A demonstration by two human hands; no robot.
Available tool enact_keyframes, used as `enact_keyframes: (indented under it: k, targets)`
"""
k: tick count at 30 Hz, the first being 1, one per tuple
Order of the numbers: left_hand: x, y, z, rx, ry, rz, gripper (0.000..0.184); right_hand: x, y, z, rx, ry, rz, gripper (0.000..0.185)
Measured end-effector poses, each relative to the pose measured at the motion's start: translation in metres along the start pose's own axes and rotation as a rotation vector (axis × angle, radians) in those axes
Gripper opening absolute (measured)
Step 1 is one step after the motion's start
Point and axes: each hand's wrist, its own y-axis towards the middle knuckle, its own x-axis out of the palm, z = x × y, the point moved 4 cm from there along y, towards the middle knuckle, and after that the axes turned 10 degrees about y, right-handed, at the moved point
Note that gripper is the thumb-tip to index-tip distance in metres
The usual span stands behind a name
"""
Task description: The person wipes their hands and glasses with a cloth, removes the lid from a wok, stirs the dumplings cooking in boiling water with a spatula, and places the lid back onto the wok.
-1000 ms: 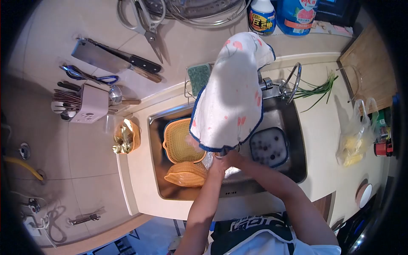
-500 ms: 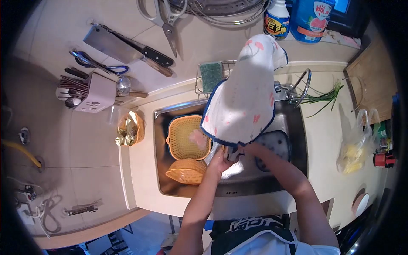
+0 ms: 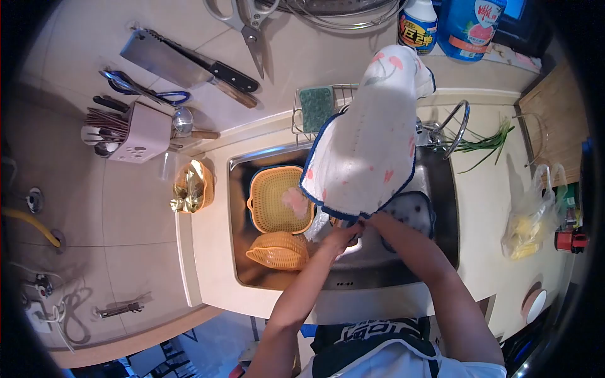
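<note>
Over the sink (image 3: 403, 277) hangs a white cloth (image 3: 362, 157) with a blue edge and pink prints, hiding part of the tap. My left hand (image 3: 343, 236) is closed just below the cloth's lower edge, round something dark and shiny that I cannot make out. My right hand is mostly hidden by the cloth edge beside it, so its fingers do not show. To the left, an orange basket (image 3: 268, 201) holds a pale pink piece (image 3: 295, 201). Below it a second orange basket (image 3: 277, 251) lies tilted. A tray with dark round pieces (image 3: 409, 217) sits at the sink's right.
A green sponge (image 3: 316, 108) rests in a wire rack behind the sink. Green stalks (image 3: 485, 143) and a plastic bag (image 3: 532, 220) lie on the right counter. A cleaver (image 3: 170, 60), scissors (image 3: 252, 38) and a utensil holder (image 3: 144, 132) hang on the wall.
The pink piece in the basket, largely hidden by the cloth's edge earlier, now shows fully. The view has shifted, and my hands remain together under the cloth's lower edge.
</note>
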Motion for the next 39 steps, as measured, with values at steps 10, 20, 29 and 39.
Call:
enact_keyframes:
  k: [10, 20, 29, 39]
  targets:
    - [-0.059, 0.050, -0.035, 0.501, 1.412, 0.720, 0.051, 0.047, 0.032, 0.008, -0.474, -0.516, 0.395, 0.036]
    - [0.001, 0.039, 0.012, 0.024, -0.778, 0.073, 0.023, -0.143, 0.016, 0.074, -0.247, 0.140, 0.578, 0.067]
    - [0.021, 0.002, 0.029, 0.120, -0.471, 0.007, 0.024, -0.152, -0.036, -0.024, -0.208, 0.079, 0.619, 0.072]
    - [0.012, -0.039, 0.018, -0.200, 0.327, -0.051, 0.027, 0.011, -0.078, -0.049, -0.988, -1.020, 0.002, 0.032]
